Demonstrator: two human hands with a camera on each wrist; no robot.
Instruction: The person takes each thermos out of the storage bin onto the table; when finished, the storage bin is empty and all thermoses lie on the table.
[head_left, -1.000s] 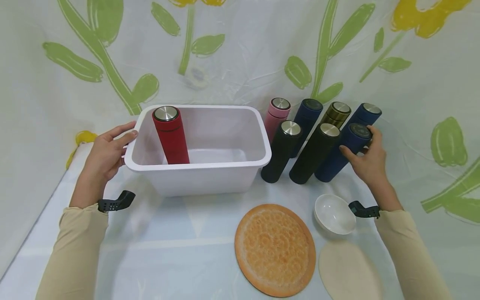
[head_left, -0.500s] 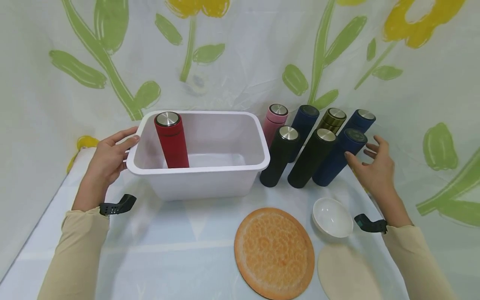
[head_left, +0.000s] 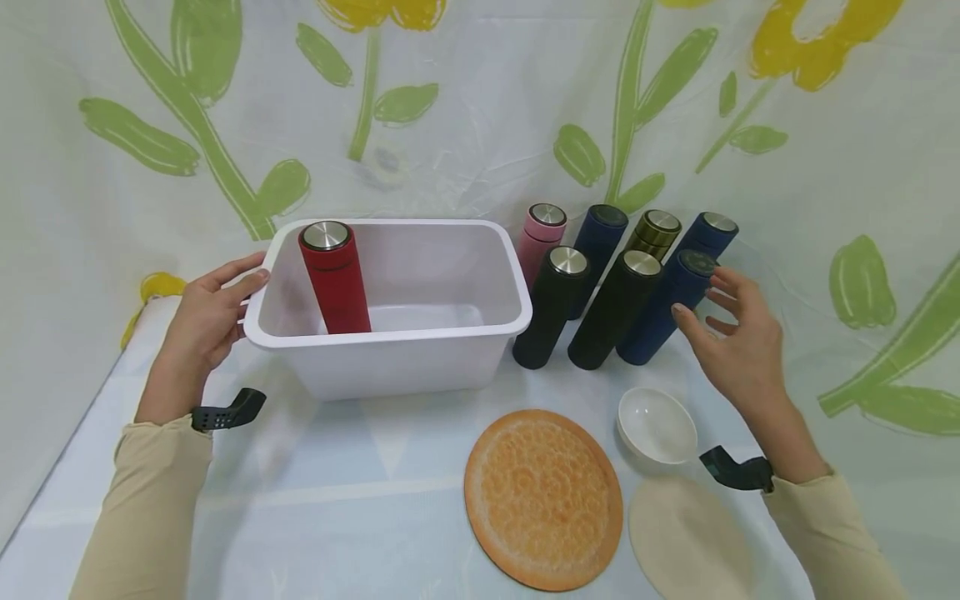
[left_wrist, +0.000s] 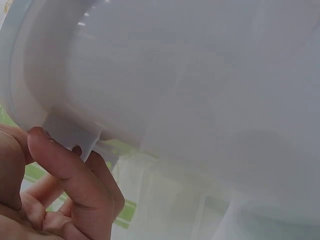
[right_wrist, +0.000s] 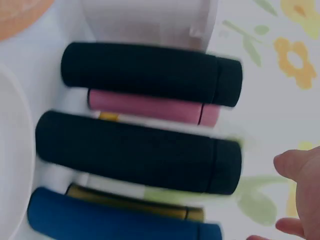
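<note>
My left hand holds the left end of a white plastic tub. In the left wrist view its fingers curl under the rim. Inside the tub, at the left, a red thermos bottle with a silver-topped lid leans slightly. My right hand is beside the upper part of a blue thermos bottle, thumb and fingers spread. The right wrist view has that hand's thumb apart from the bottles. Two black thermos bottles, one in the middle and one nearer the tub, stand left of the blue one.
Behind the front bottles stand a pink bottle, a dark blue one, an olive-gold one and another blue one. A white bowl, a round bread-patterned mat and a beige oval mat lie nearer me.
My right hand was around the blue bottle's top, drew off to the right, then came back close beside it. The left hand has kept its hold on the tub.
</note>
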